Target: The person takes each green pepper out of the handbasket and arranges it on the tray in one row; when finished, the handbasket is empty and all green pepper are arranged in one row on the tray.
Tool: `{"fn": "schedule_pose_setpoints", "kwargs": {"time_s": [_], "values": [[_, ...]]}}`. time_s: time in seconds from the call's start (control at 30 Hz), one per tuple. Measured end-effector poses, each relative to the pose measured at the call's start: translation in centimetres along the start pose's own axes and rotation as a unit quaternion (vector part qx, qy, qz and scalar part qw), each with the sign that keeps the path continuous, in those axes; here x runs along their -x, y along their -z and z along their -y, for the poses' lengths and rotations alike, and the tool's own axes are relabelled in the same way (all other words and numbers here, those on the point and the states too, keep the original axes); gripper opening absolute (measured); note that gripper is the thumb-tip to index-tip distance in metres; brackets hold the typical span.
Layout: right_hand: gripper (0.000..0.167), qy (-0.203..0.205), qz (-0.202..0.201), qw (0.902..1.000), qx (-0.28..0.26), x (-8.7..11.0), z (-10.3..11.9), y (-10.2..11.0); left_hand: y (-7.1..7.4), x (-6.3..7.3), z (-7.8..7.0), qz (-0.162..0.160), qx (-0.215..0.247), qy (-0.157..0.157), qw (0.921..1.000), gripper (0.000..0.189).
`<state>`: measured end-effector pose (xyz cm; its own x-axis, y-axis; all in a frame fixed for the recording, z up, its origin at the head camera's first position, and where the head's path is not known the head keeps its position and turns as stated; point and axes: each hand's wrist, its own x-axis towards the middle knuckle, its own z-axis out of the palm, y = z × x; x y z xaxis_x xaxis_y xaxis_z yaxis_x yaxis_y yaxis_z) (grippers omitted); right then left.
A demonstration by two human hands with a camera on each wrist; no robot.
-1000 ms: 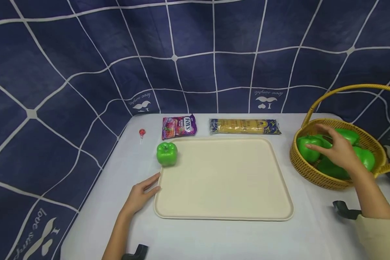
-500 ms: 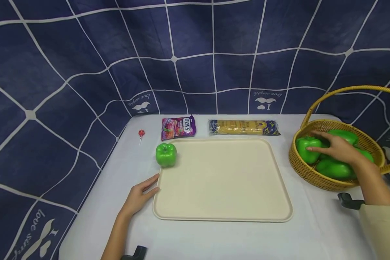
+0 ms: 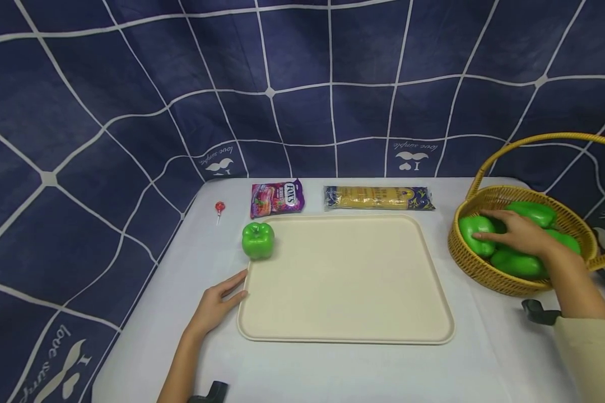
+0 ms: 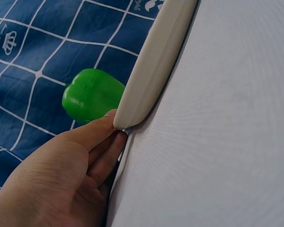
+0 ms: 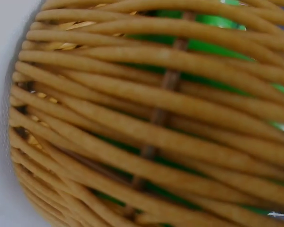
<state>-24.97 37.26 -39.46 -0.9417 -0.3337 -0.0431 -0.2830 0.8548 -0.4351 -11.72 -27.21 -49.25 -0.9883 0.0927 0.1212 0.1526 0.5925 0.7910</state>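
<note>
My right hand (image 3: 523, 234) reaches into the wicker basket (image 3: 476, 274) and grips a green bell pepper (image 3: 475, 235), thumb on the near side and fingers on the far side. Other green peppers (image 3: 519, 263) lie around it, partly covered by the hand. In the right wrist view, the basket's weave (image 5: 109, 109) hides that hand and most of the green inside. My left hand (image 3: 213, 308) rests its fingertips against the left edge of the cream tray (image 3: 348, 280). Another green bell pepper (image 3: 258, 240) sits at the tray's back left corner; the left wrist view shows it beyond the fingers.
Behind the tray lie a purple Fox's candy bag (image 3: 277, 198) and a long pack of noodles (image 3: 379, 197). A red lollipop (image 3: 219, 207) lies at the back left. The basket's tall handle (image 3: 539, 137) arches over its far side. A blue checked cloth (image 3: 302, 112) hangs behind the table.
My right hand has come down into the basket and closed round the bell pepper, which has tipped so its stem no longer shows. The left hand and tray stay put.
</note>
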Motion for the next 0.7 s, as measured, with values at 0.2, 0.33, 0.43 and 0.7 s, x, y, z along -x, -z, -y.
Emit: {"fn": "schedule_pose_setpoints", "kwargs": {"time_s": [0.2, 0.33, 0.43, 0.7], "values": [[0.075, 0.0, -0.003, 1.0, -0.004, 0.3, -0.1, -0.1, 0.0, 0.0, -0.1, 0.001, -0.001, 0.002, 1.0, 0.049], [0.071, 0.021, -0.023, 0.9995, 0.004, 0.6, -0.1, -0.3, 0.1, 0.0, 0.0, -0.001, -0.005, 0.002, 1.0, 0.049], [0.066, 0.04, -0.045, 0.9981, 0.011, 0.8, -0.2, -0.4, 0.1, 0.0, 0.0, -0.003, -0.006, 0.0, 1.0, 0.05], [0.067, 0.022, -0.05, 0.9981, 0.028, 1.5, 0.3, -0.6, 0.1, 0.0, 0.0, -0.001, -0.012, -0.01, 0.9999, 0.05]]}}
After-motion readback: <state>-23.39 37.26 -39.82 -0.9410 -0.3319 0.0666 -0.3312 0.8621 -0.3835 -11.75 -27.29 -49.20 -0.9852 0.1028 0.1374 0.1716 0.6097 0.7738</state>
